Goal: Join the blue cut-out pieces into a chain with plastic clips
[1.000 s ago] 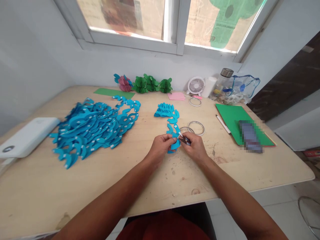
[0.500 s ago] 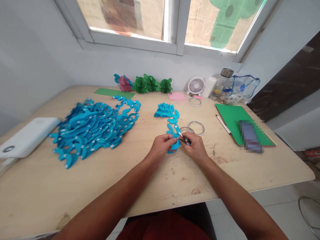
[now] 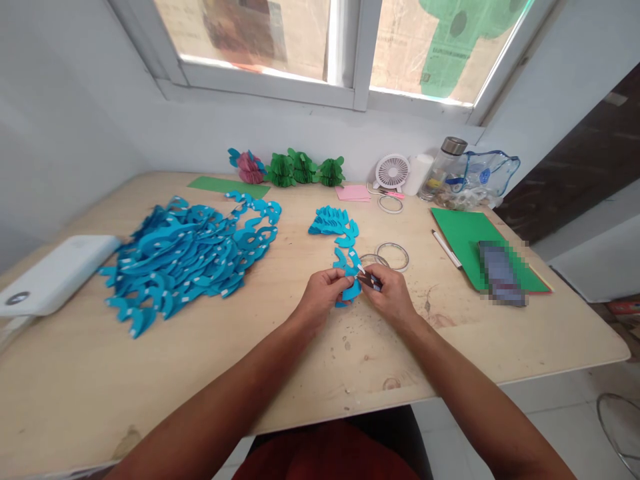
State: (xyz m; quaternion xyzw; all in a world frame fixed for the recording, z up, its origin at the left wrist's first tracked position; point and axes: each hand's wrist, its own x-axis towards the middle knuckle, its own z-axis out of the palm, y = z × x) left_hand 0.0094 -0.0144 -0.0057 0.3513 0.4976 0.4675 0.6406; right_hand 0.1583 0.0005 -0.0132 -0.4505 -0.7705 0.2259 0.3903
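My left hand (image 3: 325, 291) is closed in a pinch on a curved blue paper piece (image 3: 353, 291), near the middle of the table. My right hand (image 3: 391, 293) is closed around dark tweezers (image 3: 370, 280), whose tip meets the paper close to my left fingertips. Small white tape tabs sit on the blue pieces, one of them right by the tip. Just beyond my hands lie more blue cutouts and a short fanned row of blue paper (image 3: 330, 220). My left fingers hide part of the held piece.
A big heap of blue paper cutouts (image 3: 195, 253) lies to the left, beside a white power bank (image 3: 60, 273). Tape rolls (image 3: 393, 256) are beyond my right hand. Green paper (image 3: 460, 240), a phone (image 3: 501, 272) and a pen (image 3: 447, 249) lie right. A bottle (image 3: 444, 167) and fan (image 3: 393, 172) stand behind.
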